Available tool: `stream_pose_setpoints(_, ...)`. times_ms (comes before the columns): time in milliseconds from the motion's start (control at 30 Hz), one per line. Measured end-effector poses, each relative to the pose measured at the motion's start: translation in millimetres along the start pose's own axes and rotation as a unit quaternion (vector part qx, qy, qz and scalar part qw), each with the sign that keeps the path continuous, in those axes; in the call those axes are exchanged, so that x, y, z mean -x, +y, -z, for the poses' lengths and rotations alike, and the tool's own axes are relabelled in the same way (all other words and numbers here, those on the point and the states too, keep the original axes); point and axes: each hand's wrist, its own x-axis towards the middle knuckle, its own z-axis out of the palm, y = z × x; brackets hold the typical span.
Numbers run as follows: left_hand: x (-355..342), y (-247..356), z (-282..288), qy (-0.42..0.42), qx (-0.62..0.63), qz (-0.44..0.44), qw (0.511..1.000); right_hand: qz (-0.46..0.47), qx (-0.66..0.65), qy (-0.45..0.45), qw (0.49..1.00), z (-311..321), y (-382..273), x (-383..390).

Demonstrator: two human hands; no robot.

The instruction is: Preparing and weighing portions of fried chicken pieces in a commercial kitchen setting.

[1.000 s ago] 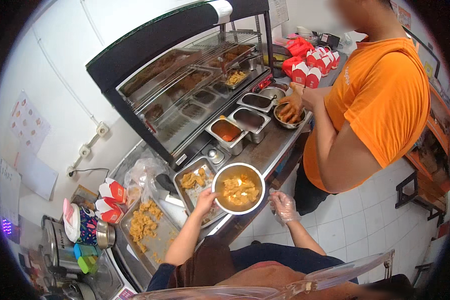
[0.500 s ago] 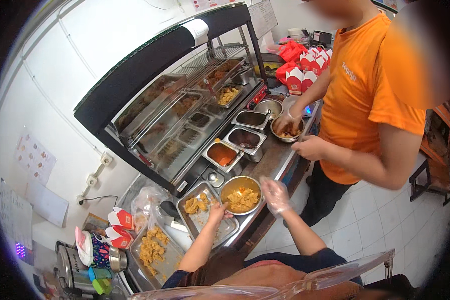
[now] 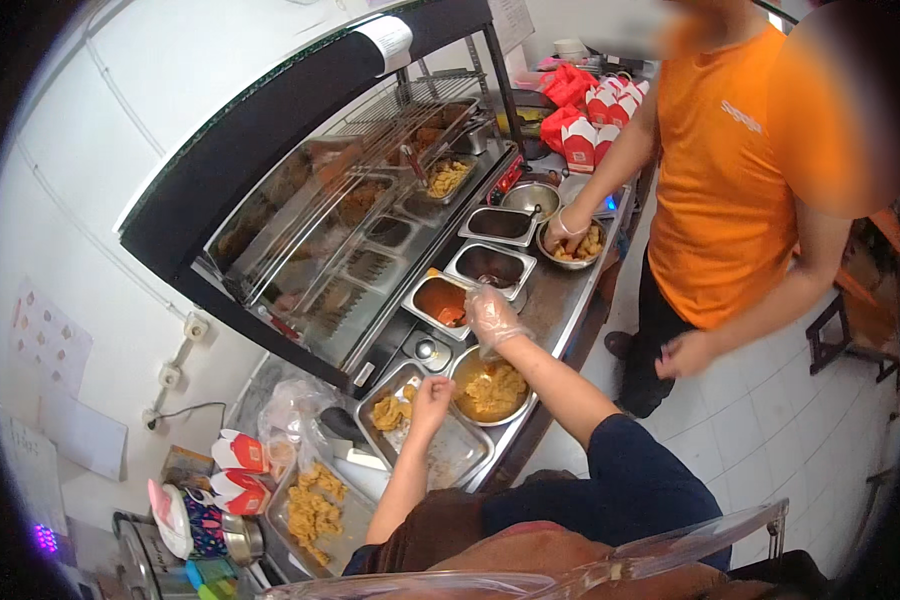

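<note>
Head view: the right hand (image 3: 495,318), in a clear plastic glove, is out over the near edge of a steel pan of orange-red sauce (image 3: 417,290), close to the neighbouring pan of dark sauce (image 3: 505,250). Its fingers are partly lost behind the hand and the glove's glare, so I cannot tell whether that grip is wide, narrow or holding anything. The bare left hand (image 3: 432,402) has its fingers bent inward, just beside the left rim of a round metal bowl (image 3: 467,370); whether this grip touches the rim or holds something I cannot tell.

The bowl sits below the right wrist, near the front edge of the worktop (image 3: 545,312), with golden battered pieces (image 3: 494,393) gathered inside. Left of it, partly under the left hand, lies a metal tray (image 3: 450,460) with a few more pieces at its far end. Further left, a second tray (image 3: 350,520) carries a larger heap, and red-and-white boxes (image 3: 240,450) stand beyond it.

Behind the pans rises a glass-fronted display case (image 3: 300,120). To the right, a co-worker in an orange shirt (image 3: 725,200) has a gloved hand (image 3: 570,228) in another bowl (image 3: 570,264).
</note>
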Motion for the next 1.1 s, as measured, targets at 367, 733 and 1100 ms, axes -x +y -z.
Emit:
stream_pose_setpoints(367,-32.2,19.3,-24.1,0.213,-0.077,-0.013,0.974,0.096,-0.161,-0.077,0.979,-16.8,-1.7,-46.6)
stream_pose_setpoints(733,103.1,212.0,16.2,-0.553,0.299,-0.459,0.628,0.125,-0.339,-0.055,0.931,10.4,32.7,-23.7)
stream_pose_setpoints(1100,72.9,226.0,-8.7,-0.468,0.321,-0.443,0.694,0.184,-0.319,-0.13,0.921,-6.3,47.7,-47.7)
